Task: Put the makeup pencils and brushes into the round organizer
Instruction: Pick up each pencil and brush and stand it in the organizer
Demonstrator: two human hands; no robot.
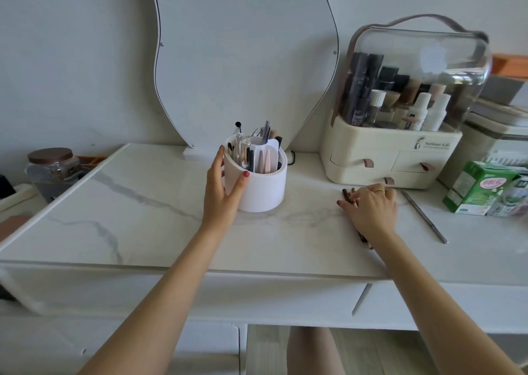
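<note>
Part done: several tools stand in the organizer, more wait on the worktop.
The left hand [225,186] cups the round organizer [258,183]; the right hand [370,210] lies narrowed over brown pencils [347,194] on the worktop [143,217], a slim grey pencil [425,217] just beside it.

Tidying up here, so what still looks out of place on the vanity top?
A slim grey pencil lies loose and slanted right of the right hand, and brown pencils lie under that hand, outside the round organizer gripped by the left hand. Nothing looks spilled or damaged.
</note>
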